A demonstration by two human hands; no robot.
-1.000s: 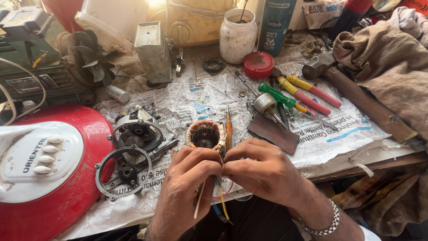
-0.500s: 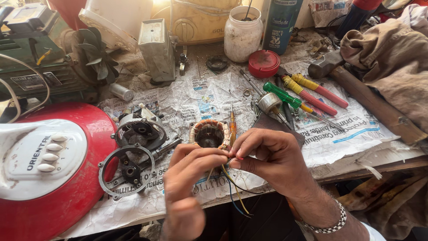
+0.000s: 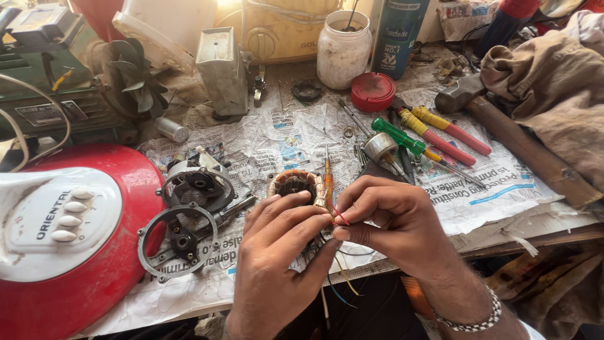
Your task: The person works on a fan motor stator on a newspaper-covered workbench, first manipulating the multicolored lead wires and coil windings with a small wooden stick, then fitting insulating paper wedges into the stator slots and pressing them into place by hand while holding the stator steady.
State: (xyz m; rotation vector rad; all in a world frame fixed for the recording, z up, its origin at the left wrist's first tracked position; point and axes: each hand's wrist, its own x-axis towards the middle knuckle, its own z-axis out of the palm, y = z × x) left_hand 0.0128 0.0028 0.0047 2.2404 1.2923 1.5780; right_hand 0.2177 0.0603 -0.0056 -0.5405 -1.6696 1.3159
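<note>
A small round motor stator (image 3: 296, 186) with copper-coloured windings and a dark hollow centre lies flat on newspaper at the front edge of the workbench, its near side hidden behind fingers. A thin red wire (image 3: 340, 217) runs from its right edge and is pinched between fingertips of both hands. More thin wires (image 3: 345, 284), seemingly yellow, blue and dark, hang loosely below the bench edge, curling downward beneath the stator.

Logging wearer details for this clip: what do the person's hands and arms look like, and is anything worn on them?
Both hands are bare, no gloves. The left hand and forearm carry nothing. The right hand has a metal chain-link bracelet at the wrist, with a bit of pale sleeve at the frame's bottom edge.
</note>
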